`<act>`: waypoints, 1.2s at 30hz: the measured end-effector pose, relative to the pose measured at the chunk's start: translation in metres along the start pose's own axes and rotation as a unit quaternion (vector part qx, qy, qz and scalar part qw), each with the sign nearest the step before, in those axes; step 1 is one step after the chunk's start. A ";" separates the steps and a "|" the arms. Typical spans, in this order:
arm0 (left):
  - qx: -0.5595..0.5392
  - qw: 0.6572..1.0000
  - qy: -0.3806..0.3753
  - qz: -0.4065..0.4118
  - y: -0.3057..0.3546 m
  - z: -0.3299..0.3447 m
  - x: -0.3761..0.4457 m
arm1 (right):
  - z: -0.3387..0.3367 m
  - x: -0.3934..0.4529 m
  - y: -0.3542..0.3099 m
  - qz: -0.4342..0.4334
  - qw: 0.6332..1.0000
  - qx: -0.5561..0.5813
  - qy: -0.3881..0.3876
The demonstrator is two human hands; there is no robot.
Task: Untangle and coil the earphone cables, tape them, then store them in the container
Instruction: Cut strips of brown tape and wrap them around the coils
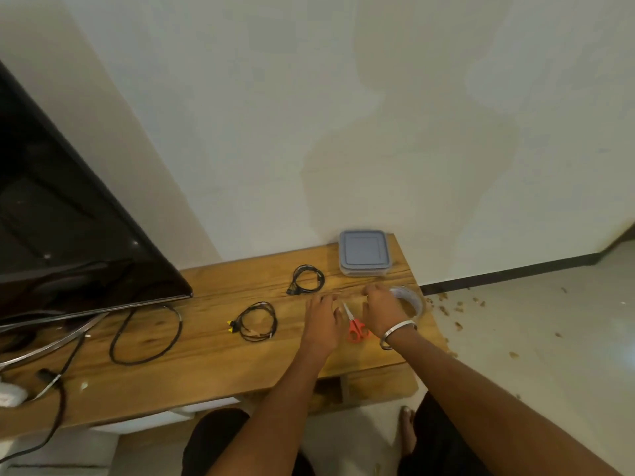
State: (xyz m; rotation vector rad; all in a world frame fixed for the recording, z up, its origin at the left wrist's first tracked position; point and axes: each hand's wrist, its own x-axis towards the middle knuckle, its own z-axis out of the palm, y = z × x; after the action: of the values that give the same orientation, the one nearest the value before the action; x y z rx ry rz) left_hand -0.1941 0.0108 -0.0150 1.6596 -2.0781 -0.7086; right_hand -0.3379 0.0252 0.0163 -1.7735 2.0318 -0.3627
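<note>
A wooden table (pixel 206 355) stands against a pale wall (pixel 309 97).

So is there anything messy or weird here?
Yes: brown crumbly bits lie scattered over the pale floor right of the wooden table, like something spilled. On the table, both coiled earphone cables look tidy, and the container has its lid on.

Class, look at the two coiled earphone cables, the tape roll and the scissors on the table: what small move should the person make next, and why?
Probably lift the tape roll, which the right hand is touching, and pull a strip free. Both earphone coils lie wound but seemingly untaped, the scissors wait between the hands, the left hand lies flat and the container is lidded.
</note>
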 end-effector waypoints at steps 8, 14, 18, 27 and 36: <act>-0.057 0.996 -0.073 0.018 0.042 0.050 0.006 | -0.002 -0.012 0.053 0.061 0.995 -0.037 0.065; -0.143 0.981 -0.123 -0.030 0.054 0.059 0.007 | 0.014 -0.011 0.068 0.053 0.997 -0.048 0.019; -0.162 0.975 -0.130 -0.078 0.051 0.056 0.008 | 0.021 -0.010 0.066 0.037 0.996 -0.075 0.029; -0.224 0.960 -0.113 -0.125 0.032 0.026 0.010 | 0.006 -0.012 0.055 0.048 0.997 0.027 0.058; -0.306 0.949 -0.038 -0.069 0.007 -0.048 -0.022 | -0.007 -0.035 0.001 -0.039 0.978 0.202 0.025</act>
State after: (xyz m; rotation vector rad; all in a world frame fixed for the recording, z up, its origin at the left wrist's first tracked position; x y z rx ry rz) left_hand -0.1665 0.0264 0.0276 1.4295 -1.5557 -1.3216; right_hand -0.3387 0.0591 0.0271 -1.6036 1.7651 -0.7900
